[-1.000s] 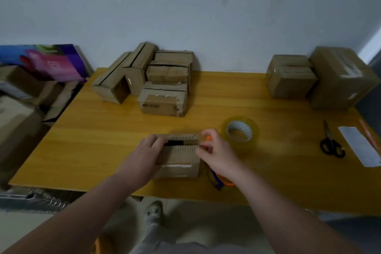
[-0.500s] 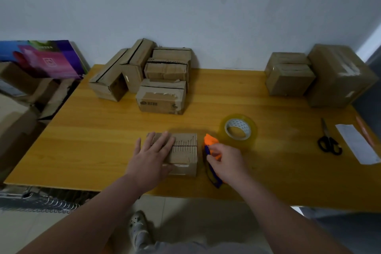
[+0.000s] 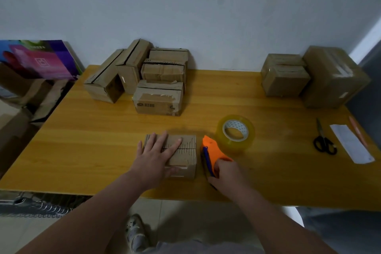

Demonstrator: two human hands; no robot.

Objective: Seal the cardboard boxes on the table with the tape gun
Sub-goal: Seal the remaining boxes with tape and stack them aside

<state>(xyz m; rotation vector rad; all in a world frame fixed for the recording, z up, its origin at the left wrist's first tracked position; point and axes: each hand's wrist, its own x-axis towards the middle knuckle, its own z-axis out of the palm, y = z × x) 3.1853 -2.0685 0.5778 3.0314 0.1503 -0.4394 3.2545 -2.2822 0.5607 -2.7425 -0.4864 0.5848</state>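
While pressing the left hand (image 3: 154, 156) flat, fingers spread, on the cardboard box (image 3: 185, 158) near the table's (image 3: 82, 150) front edge, grips the tape gun (image 3: 212, 154) in the right hand (image 3: 226, 173). Lies just right of the box, long axis front-to-back, crosswise to the side-to-side seam (image 3: 188, 148); probably needs turning.

One wide-angle camera, worn on the head, looked forward and down from just behind the near edge of the table (image 3: 82, 150). It sat close above the left hand (image 3: 153, 155) and right hand (image 3: 228, 173), facing the far edge and the wall (image 3: 206, 16).
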